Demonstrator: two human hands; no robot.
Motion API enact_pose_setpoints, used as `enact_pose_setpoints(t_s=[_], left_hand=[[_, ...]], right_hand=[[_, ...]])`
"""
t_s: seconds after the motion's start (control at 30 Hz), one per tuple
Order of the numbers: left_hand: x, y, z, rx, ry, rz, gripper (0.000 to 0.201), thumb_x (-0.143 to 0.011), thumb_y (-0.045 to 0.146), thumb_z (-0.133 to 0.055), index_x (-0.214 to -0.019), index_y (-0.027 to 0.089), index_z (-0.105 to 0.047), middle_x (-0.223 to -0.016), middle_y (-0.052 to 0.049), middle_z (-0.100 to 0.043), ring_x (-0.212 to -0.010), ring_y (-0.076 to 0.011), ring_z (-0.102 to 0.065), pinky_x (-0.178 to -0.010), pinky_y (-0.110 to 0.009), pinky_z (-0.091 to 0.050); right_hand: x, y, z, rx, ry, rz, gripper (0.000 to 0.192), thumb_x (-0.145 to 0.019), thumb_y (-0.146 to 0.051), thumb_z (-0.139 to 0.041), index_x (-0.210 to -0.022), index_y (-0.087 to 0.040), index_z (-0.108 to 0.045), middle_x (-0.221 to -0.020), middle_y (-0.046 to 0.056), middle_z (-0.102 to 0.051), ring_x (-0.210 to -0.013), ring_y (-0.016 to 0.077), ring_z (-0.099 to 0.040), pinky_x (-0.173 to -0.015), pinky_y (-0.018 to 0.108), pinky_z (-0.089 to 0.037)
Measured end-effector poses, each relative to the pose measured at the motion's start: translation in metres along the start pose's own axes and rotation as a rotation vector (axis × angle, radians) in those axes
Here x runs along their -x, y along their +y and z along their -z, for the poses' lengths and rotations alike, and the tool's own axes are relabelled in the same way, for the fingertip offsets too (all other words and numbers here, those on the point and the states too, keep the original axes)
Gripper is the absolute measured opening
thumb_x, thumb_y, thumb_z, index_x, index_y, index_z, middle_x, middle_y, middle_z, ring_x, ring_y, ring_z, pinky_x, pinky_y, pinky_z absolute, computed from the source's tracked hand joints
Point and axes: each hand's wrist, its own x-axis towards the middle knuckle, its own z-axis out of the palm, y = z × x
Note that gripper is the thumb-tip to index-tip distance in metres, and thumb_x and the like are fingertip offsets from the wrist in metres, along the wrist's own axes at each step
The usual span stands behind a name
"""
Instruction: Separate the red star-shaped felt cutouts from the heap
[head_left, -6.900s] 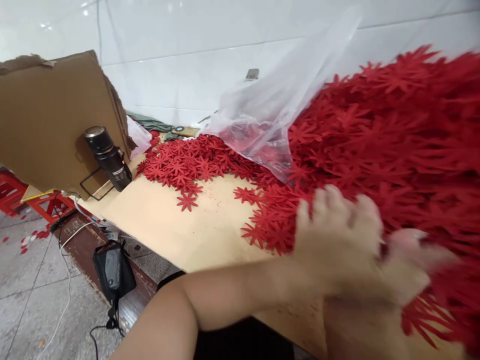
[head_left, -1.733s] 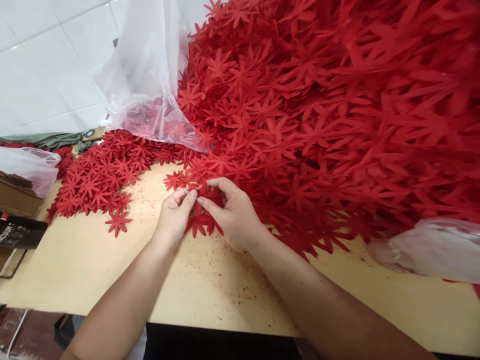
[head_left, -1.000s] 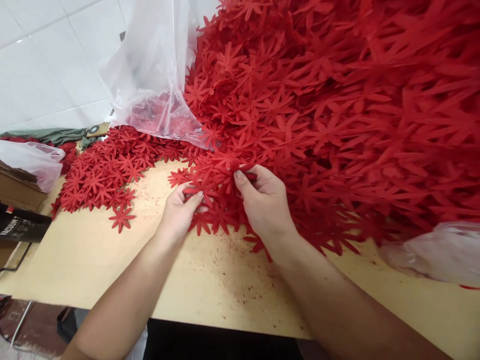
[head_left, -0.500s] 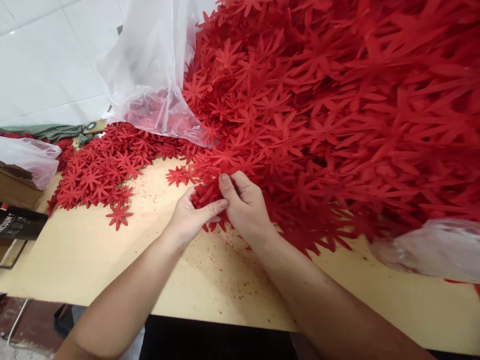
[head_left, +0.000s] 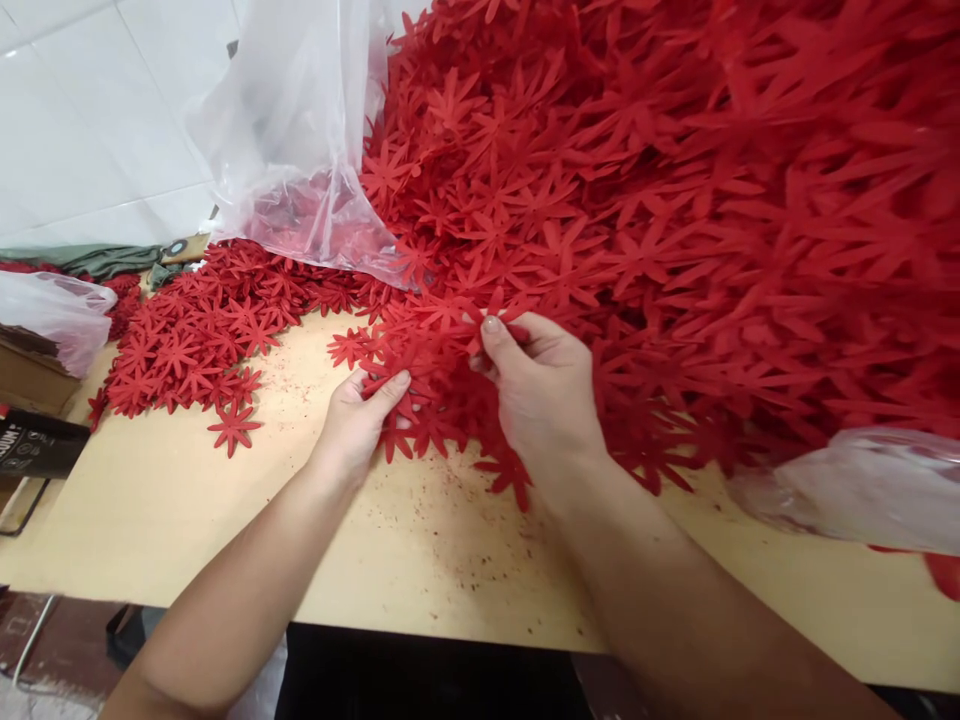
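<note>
My left hand point(head_left: 364, 415) is closed on a red flower-shaped cutout point(head_left: 405, 385), its thumb lying on top of the petals. To the right and slightly farther off, my right hand point(head_left: 536, 370) pinches another red cutout point(head_left: 487, 325) between thumb and fingers. Both hands are at the near edge of a large heap of red cutouts point(head_left: 637, 220), which rises across the right side of the view. A single cutout point(head_left: 510, 475) lies on the table just below my right hand. The fingers of my right hand are partly hidden behind the thumb and petals.
The pale wooden table point(head_left: 300, 530) carries red crumbs. A smaller pile of cutouts point(head_left: 180, 350) lies left, with one loose cutout point(head_left: 234, 428) before it. A clear plastic bag point(head_left: 300, 130) stands behind, another bag point(head_left: 862, 490) lies right. Cardboard box point(head_left: 34, 370) at the left edge.
My hands have moved apart: the right has gone right and away from me with a cutout, while the left has shifted slightly left, still holding one.
</note>
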Motion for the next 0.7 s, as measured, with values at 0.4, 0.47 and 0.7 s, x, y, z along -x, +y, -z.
enact_pose_setpoints(t_s=[0.4, 0.47, 0.7], left_hand=[[0.002, 0.002, -0.004, 0.002, -0.028, -0.078, 0.037, -0.055, 0.042, -0.082, -0.074, 0.016, -0.063, -0.062, 0.003, -0.063, -0.058, -0.0081, -0.055, -0.064, -0.024, -0.046], [0.002, 0.002, -0.002, -0.036, -0.042, -0.088, 0.038, -0.055, 0.047, -0.081, -0.069, 0.017, -0.062, -0.054, 0.005, -0.057, -0.054, -0.0078, -0.052, -0.060, -0.023, -0.045], [-0.004, -0.005, 0.003, -0.132, -0.071, -0.072, 0.051, -0.052, 0.060, -0.077, -0.057, 0.017, -0.051, -0.044, 0.008, -0.040, -0.045, -0.0056, -0.040, -0.048, -0.021, -0.034]], right_hand=[[0.003, -0.017, 0.009, 0.499, -0.273, 0.443, 0.029, -0.084, -0.036, -0.059, -0.110, -0.024, -0.064, -0.111, 0.010, -0.065, -0.109, 0.0261, -0.058, -0.099, 0.050, -0.043], [0.010, -0.020, 0.002, 0.437, -0.345, 0.362, 0.027, -0.081, -0.038, -0.062, -0.101, -0.022, -0.067, -0.102, 0.009, -0.068, -0.102, 0.0247, -0.061, -0.096, 0.047, -0.046], [0.014, -0.013, -0.007, 0.121, -0.483, -0.068, 0.026, -0.070, -0.040, -0.071, -0.084, -0.019, -0.065, -0.079, 0.004, -0.068, -0.072, 0.0173, -0.064, -0.070, 0.034, -0.054]])
